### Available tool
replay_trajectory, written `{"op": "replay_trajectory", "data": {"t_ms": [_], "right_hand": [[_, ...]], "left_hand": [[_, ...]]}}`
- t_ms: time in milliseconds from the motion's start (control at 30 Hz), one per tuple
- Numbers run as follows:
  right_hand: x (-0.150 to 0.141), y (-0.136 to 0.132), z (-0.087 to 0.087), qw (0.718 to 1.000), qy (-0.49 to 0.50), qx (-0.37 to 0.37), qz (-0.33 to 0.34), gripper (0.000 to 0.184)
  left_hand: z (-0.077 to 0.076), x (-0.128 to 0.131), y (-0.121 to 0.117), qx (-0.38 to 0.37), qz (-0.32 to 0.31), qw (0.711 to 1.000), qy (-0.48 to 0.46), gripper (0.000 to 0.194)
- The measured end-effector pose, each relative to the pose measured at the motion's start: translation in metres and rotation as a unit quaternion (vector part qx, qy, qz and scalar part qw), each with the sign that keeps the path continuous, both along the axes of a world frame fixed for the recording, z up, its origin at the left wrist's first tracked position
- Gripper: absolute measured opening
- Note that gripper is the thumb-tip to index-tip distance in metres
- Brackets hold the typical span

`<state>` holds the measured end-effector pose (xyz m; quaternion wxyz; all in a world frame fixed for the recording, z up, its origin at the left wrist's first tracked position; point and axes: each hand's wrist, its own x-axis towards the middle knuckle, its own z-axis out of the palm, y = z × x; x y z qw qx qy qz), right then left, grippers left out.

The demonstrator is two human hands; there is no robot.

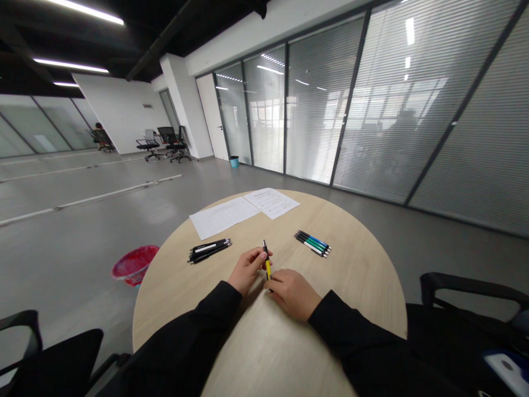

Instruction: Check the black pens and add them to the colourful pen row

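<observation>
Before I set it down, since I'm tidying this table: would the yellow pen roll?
Likely yes: the yellow pen has a slim, round-looking barrel, and the pale wooden tabletop looks smooth. It probably feels light and stiff, judging by its thin, plastic-looking body. A clip, if it has one, is too small to make out, but might stop it.

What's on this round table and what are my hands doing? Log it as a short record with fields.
Left hand: pinching a yellow-and-black pen
Right hand: fingers beside the pen's lower end
Surface: round wooden table
Left of hands: black pens
Right of hands: blue-and-green pens
Far side: two printed sheets
</observation>
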<state>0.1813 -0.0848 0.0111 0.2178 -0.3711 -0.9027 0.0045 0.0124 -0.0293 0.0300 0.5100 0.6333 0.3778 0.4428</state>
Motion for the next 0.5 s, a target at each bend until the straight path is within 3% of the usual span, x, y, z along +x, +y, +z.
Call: {"op": "replay_trajectory", "data": {"t_ms": [500], "right_hand": [[0.0005,-0.0007,0.0007,0.999,0.019,-0.028,0.011,0.012]], "left_hand": [[-0.001,-0.0008,0.0009,0.001,0.013,1.0,0.0,0.036]]}}
